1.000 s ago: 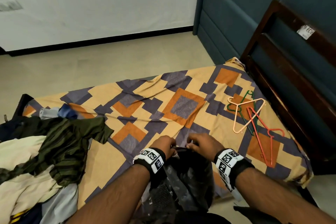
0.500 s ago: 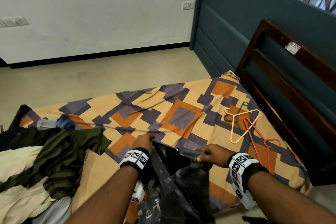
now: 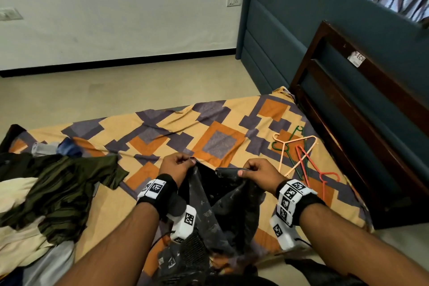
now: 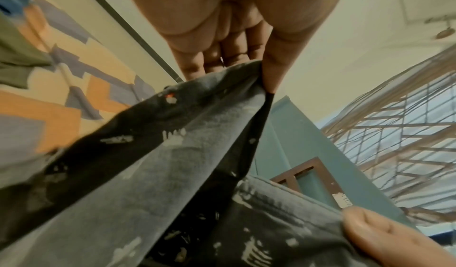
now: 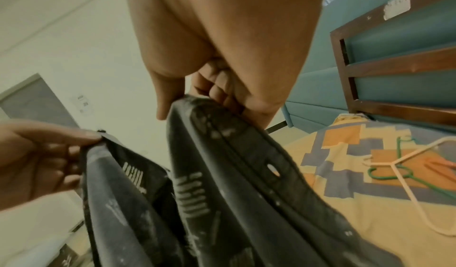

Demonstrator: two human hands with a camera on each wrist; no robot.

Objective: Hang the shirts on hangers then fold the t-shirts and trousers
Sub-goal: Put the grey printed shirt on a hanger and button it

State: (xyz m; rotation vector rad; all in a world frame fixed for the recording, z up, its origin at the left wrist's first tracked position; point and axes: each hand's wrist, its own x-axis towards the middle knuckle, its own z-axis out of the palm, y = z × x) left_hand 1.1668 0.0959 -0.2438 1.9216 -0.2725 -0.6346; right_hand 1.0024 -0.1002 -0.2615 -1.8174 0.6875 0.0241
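Head view: my left hand and right hand each pinch the dark printed shirt's top edge, its length hanging toward 6 o'clock over the bed. Hangers lie at 2 o'clock, nearer my right hand.

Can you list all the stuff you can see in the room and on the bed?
dark printed garment: one, black-grey with pale marks, held up over the bed's near edge
hangers: three, peach, green and red, lying overlapped on the bed's right side
clothes pile: one heap, olive, cream, grey, blue, on the bed's left side
bedsheet: one, orange, yellow and purple blocks
headboard: one, dark wood, right
wall switch: one, white, far wall
left hand: pinches the garment's top edge
right hand: grips the garment's top edge
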